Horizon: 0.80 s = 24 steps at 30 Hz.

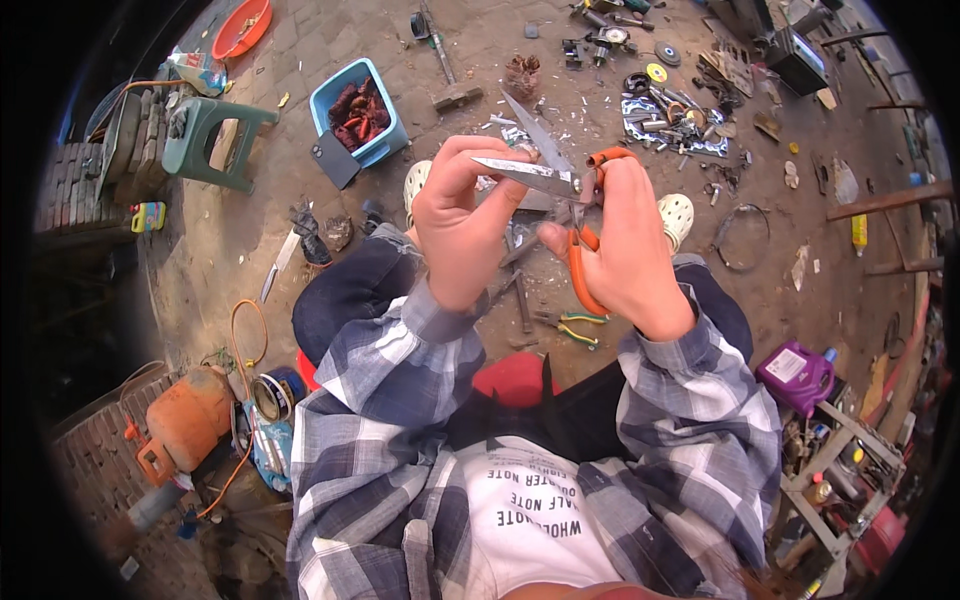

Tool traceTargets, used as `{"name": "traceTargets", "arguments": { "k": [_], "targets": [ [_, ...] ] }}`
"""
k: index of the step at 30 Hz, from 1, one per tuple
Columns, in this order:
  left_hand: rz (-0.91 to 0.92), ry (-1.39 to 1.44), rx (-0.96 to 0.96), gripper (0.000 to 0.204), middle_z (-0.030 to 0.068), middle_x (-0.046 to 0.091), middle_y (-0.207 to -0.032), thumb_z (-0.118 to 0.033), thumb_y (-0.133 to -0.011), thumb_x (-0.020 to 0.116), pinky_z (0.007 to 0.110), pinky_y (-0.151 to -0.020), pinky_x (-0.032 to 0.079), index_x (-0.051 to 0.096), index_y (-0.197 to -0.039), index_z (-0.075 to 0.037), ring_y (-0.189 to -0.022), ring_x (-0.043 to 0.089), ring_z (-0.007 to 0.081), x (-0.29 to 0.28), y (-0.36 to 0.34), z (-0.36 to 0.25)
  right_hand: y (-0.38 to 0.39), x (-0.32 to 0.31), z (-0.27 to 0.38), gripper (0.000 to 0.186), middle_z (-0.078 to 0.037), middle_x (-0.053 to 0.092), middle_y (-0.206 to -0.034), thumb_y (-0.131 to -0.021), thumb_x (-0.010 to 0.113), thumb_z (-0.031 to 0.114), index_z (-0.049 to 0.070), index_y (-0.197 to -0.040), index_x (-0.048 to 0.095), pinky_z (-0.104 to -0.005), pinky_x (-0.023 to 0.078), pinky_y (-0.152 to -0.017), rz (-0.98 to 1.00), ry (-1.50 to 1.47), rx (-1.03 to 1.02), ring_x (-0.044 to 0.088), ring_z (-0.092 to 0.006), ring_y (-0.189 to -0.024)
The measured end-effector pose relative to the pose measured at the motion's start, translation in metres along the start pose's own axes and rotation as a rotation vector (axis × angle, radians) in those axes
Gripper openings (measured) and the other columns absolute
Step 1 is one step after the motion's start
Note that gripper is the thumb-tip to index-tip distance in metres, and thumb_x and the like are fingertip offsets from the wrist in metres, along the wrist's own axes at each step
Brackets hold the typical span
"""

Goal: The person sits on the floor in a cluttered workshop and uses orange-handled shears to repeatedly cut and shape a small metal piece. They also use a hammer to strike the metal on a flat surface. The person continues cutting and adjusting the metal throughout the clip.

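Observation:
Large scissors (545,179) with orange handles are held up in front of my chest, their two blades spread apart. My right hand (638,245) is wrapped round the handles. With thumb and fingers bent, my left hand (462,225) pinches the lower blade near its pointed end. The other blade angles up and away, free of both hands. Beneath the scissors, the ground is strewn with small pale scraps, partly hidden by my hands. Pliers with yellow-green grips (578,326) lie on the ground below my right wrist, near a dark metal bar (523,303).
A blue bin (400,140) with dark red contents stands ahead to the left, by a green stool (205,140). A hammer (456,96) lies beyond. Metal parts (680,118) cover a mat at far right. A purple jug (800,376) and orange tank (190,405) flank me.

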<state>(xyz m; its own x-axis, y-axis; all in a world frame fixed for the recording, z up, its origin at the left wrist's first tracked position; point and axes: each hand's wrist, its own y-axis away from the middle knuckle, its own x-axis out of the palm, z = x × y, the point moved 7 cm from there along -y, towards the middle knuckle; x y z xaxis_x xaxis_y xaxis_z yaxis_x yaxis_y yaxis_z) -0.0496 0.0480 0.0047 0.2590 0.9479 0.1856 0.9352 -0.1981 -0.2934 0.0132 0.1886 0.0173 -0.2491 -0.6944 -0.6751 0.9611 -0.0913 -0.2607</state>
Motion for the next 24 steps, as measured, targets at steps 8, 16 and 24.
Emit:
{"name": "traceTargets", "arguments": {
  "k": [8,16,24],
  "targets": [
    [0.074,-0.076,0.063,0.016,0.0066,0.055,-0.097,0.010,-0.077,0.063,0.025,-0.077,0.046,0.065,-0.090,0.001,-0.088,0.056,0.0133,0.004,-0.001,0.001,0.004,-0.002,-0.003,0.059,-0.016,0.047,-0.093,-0.067,0.079,0.028,-0.005,-0.102,0.045,-0.0413,0.039,-0.076,0.024,0.029,0.011,0.046,-0.0343,-0.086],
    [0.084,-0.019,-0.055,0.011,0.0055,0.056,-0.095,0.005,-0.082,0.062,0.024,-0.076,0.044,0.062,-0.093,0.002,-0.087,0.055,0.0118,0.005,0.001,0.012,0.009,0.005,-0.009,0.060,-0.019,0.047,-0.093,-0.070,0.077,0.029,-0.007,-0.105,0.044,-0.0421,0.040,-0.076,0.016,0.034,0.016,0.047,-0.0360,-0.087],
    [-0.012,-0.016,-0.103,0.011,0.0050,0.058,-0.092,0.006,-0.080,0.063,0.024,-0.075,0.044,0.063,-0.091,0.002,-0.086,0.054,0.0120,0.000,0.008,0.018,0.010,0.010,-0.007,0.062,-0.020,0.048,-0.094,-0.070,0.076,0.031,-0.008,-0.105,0.044,-0.0425,0.041,-0.077,0.024,0.049,0.047,0.049,-0.0367,-0.088]
  ]
}}
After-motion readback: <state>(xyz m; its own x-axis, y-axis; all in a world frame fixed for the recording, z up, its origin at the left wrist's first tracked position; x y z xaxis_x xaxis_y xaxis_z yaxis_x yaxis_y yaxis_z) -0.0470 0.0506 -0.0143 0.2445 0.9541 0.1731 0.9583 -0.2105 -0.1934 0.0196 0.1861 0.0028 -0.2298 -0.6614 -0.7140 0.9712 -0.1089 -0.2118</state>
